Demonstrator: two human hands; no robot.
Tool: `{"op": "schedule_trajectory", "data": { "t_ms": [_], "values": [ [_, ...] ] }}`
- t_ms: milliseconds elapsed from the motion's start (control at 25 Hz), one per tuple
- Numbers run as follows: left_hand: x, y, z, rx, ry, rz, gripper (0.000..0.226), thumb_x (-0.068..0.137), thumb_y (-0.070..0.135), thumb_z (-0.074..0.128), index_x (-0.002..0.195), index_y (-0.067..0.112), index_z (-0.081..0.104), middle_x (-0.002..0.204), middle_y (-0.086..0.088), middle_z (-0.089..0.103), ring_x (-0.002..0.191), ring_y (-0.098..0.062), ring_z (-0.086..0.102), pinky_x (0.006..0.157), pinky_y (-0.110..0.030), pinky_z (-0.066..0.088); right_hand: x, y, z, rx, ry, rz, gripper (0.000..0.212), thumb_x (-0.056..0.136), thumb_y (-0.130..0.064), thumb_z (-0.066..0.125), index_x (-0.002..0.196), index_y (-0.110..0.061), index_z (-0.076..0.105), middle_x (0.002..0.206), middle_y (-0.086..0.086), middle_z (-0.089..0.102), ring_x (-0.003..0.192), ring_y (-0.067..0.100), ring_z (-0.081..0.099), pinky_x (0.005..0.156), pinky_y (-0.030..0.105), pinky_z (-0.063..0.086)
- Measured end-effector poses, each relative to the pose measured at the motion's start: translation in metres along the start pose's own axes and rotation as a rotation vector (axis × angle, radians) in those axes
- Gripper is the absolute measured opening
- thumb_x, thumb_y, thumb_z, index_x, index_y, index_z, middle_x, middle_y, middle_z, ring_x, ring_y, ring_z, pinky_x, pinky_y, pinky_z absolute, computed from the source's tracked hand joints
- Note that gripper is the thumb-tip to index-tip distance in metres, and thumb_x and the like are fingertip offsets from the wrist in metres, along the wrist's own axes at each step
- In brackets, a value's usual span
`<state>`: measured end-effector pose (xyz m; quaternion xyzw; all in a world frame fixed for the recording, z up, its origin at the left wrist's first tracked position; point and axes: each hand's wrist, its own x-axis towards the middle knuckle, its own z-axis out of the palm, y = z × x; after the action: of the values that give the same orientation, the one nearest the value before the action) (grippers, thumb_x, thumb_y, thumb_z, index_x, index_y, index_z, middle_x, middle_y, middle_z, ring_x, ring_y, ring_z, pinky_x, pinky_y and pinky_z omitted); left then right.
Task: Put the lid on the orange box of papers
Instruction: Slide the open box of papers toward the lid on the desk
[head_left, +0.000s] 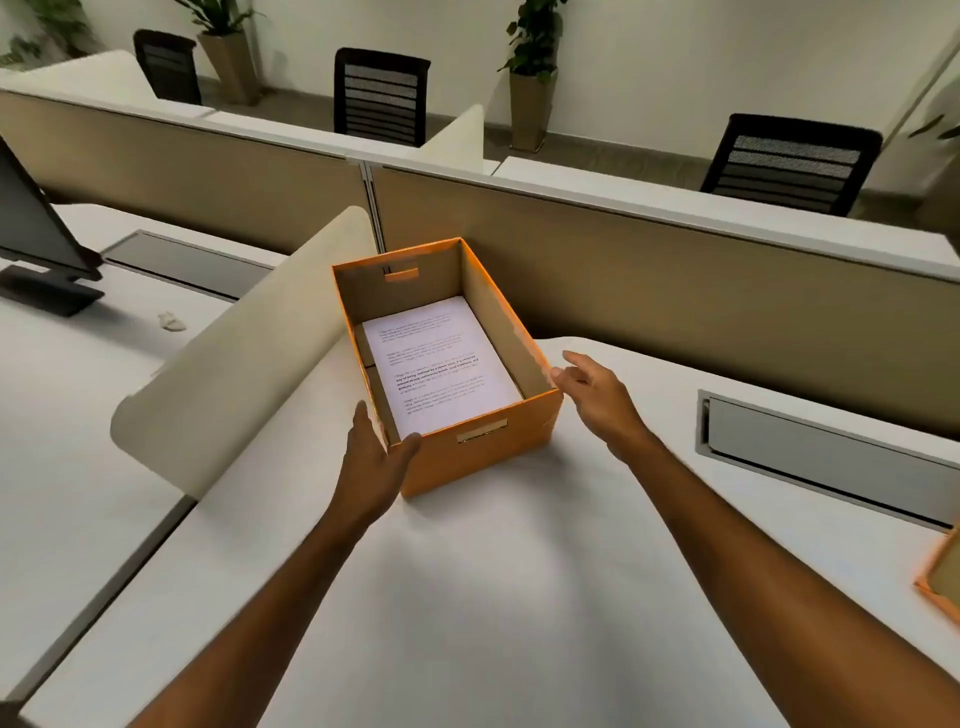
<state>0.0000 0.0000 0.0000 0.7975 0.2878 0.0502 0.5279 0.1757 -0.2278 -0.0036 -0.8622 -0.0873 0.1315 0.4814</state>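
In the head view, an open orange cardboard box (483, 457) is sitting on the white worktop (467, 597), just in front of the tan fabric partition panel (675, 291) that is running behind it. The box is standing lidless, its brown inner walls showing, with a handle slot cut into its far wall and a label holder on its near wall. A stack of white printed papers (439, 366) is lying flat on the bottom of the box, toward its right wall, leaving a strip of bare floor along the left wall.

The left hand (371, 462) is resting against the box's near-left corner, its grip open around that corner: the thumb is lying along the near wall and the fingers are running up the left wall. The right hand (597, 395) is hovering just beside the box's near-right corner with fingers spread and the grip open, holding nothing; whether a fingertip is touching the rim cannot be told.

An orange-edged cardboard piece (943, 582), seemingly the lid, is lying well to the right of the box at the picture's edge, mostly cut off. A curved cream divider screen (234, 374) is standing just left of the box. A grey cable tray cover (831, 467) is set into the worktop to the right of the box. Black mesh office chairs (382, 96) are standing beyond the partition behind the box.
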Motion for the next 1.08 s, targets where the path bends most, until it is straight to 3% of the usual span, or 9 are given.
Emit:
{"op": "schedule_trajectory", "data": {
  "t_ms": [120, 200, 280, 520, 880, 1080],
  "values": [
    [0.01, -0.004, 0.002, -0.076, -0.016, 0.012, 0.067, 0.095, 0.029, 0.058, 0.152, 0.024, 0.024, 0.151, 0.001, 0.042, 0.132, -0.02, 0.046, 0.103, -0.033, 0.038, 0.016, 0.0, 0.01, 0.178, 0.006, 0.115, 0.045, 0.1, -0.036, 0.051, 0.138, -0.014, 0.055, 0.131, 0.005, 0.062, 0.121, 0.026, 0.057, 0.095, 0.039, 0.052],
    [0.016, -0.009, 0.0, -0.132, -0.028, -0.035, 0.063, 0.094, 0.036, 0.058, 0.151, 0.035, 0.03, 0.15, 0.005, 0.046, 0.132, -0.019, 0.048, 0.106, -0.037, 0.04, 0.023, -0.002, 0.015, 0.274, -0.001, 0.188, 0.035, 0.102, -0.029, 0.048, 0.129, -0.012, 0.062, 0.107, -0.002, 0.066, 0.102, 0.021, 0.061, 0.077, 0.03, 0.054],
    [0.027, -0.02, -0.003, -0.235, -0.038, -0.121, 0.065, 0.088, 0.046, 0.059, 0.147, 0.046, 0.033, 0.148, 0.005, 0.049, 0.134, -0.02, 0.048, 0.108, -0.047, 0.042, 0.027, -0.002, 0.019, 0.313, 0.0, 0.221, 0.033, 0.103, -0.027, 0.047, 0.126, -0.012, 0.065, 0.096, -0.005, 0.065, 0.09, 0.017, 0.061, 0.07, 0.028, 0.053],
    [0.034, -0.019, -0.007, -0.436, -0.088, -0.211, 0.055, 0.099, 0.017, 0.052, 0.15, 0.03, 0.036, 0.126, 0.001, 0.067, 0.116, -0.023, 0.062, 0.099, -0.045, 0.046, 0.029, 0.0, 0.024, 0.364, -0.04, 0.255, 0.034, 0.104, -0.032, 0.045, 0.132, -0.019, 0.059, 0.104, -0.003, 0.063, 0.092, 0.017, 0.059, 0.063, 0.027, 0.048],
    [0.018, -0.012, -0.02, -0.445, -0.211, -0.191, 0.061, 0.096, 0.018, 0.057, 0.152, 0.023, 0.033, 0.125, -0.002, 0.069, 0.118, -0.025, 0.061, 0.108, -0.055, 0.038, -0.007, 0.01, 0.008, 0.412, 0.041, 0.244, 0.034, 0.101, -0.032, 0.05, 0.13, -0.018, 0.063, 0.109, -0.001, 0.065, 0.105, 0.024, 0.059, 0.065, 0.03, 0.051],
    [0.0, 0.003, -0.011, -0.351, -0.268, -0.112, 0.058, 0.093, 0.02, 0.063, 0.147, 0.026, 0.042, 0.115, 0.003, 0.072, 0.108, -0.02, 0.066, 0.092, -0.041, 0.05, -0.05, 0.026, -0.02, 0.462, 0.112, 0.243, 0.035, 0.101, -0.032, 0.05, 0.131, -0.019, 0.062, 0.117, 0.004, 0.067, 0.105, 0.026, 0.062, 0.068, 0.032, 0.054]
  ]
}}
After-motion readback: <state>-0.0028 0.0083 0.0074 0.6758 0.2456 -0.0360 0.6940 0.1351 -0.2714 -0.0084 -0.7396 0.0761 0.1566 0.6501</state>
